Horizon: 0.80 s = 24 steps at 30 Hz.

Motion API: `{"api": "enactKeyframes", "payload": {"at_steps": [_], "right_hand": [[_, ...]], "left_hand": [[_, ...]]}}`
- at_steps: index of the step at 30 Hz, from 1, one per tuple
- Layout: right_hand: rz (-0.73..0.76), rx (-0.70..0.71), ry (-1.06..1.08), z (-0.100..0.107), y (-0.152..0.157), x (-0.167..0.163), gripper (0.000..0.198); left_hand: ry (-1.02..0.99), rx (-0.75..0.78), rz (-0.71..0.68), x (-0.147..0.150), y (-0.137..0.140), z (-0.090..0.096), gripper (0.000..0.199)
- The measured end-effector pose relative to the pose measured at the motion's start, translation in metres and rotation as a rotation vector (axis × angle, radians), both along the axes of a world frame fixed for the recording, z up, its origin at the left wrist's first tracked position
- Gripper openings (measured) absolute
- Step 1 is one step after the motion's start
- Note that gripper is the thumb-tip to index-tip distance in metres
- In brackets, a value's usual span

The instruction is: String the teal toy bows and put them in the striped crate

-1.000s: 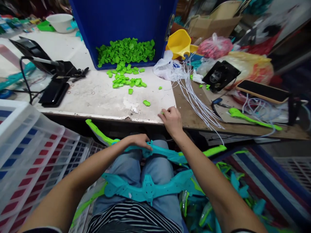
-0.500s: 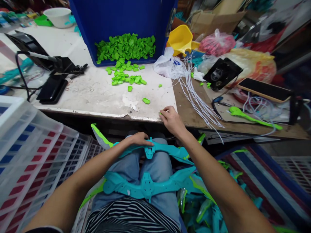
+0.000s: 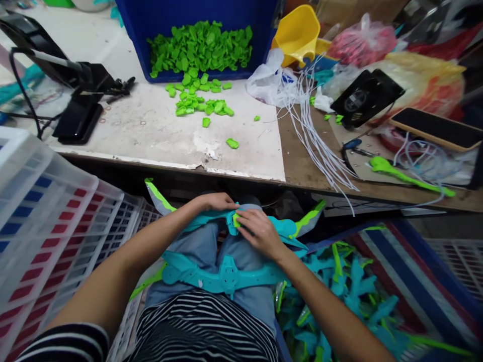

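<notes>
Across my thighs lies a bow-shaped turquoise plastic part with green ends. My left hand is closed on it just left of its centre block. A small green plastic piece sits at that centre block, pinched by the fingers of my right hand. My fingers partly cover the piece, so I cannot tell whether it is seated. Nearer my body rests a second bow-shaped turquoise part, touched by neither hand. Loose green pieces of a similar kind lie scattered on the table ahead.
A blue bin on the table holds a heap of green pieces. White cords hang over the table edge. A white plastic crate stands at my left. Turquoise and green parts fill a container at my right.
My right hand has moved from the table edge down to the turquoise part's centre, bringing a small green piece. My left hand stays on the part. The view has shifted slightly.
</notes>
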State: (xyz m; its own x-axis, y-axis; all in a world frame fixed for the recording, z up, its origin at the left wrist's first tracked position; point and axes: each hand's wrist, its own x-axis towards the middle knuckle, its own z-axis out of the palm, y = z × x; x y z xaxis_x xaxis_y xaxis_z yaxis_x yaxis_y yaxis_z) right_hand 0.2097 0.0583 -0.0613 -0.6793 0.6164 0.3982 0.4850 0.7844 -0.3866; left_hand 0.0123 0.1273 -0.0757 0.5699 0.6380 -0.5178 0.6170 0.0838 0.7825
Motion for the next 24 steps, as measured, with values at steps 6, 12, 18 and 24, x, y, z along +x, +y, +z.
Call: {"api": "enactKeyframes", "payload": {"at_steps": [6, 12, 18, 24], "right_hand": [[-0.055, 0.001, -0.009, -0.025, -0.008, 0.001, 0.022], [-0.234, -0.125, 0.089, -0.038, -0.014, -0.002, 0.019], [-0.366, -0.374, -0.005, -0.044, -0.003, -0.004, 0.059], [-0.351, -0.291, -0.126, -0.045, -0.001, -0.012, 0.066]], "left_hand": [[-0.034, -0.027, -0.035, -0.002, 0.0, -0.002, 0.058], [-0.087, -0.011, -0.183, -0.006, -0.001, 0.003, 0.05], [0.007, 0.065, -0.039, 0.001, -0.01, 0.004, 0.039], [0.133, 0.244, -0.075, 0.003, -0.017, 0.011, 0.03]]}}
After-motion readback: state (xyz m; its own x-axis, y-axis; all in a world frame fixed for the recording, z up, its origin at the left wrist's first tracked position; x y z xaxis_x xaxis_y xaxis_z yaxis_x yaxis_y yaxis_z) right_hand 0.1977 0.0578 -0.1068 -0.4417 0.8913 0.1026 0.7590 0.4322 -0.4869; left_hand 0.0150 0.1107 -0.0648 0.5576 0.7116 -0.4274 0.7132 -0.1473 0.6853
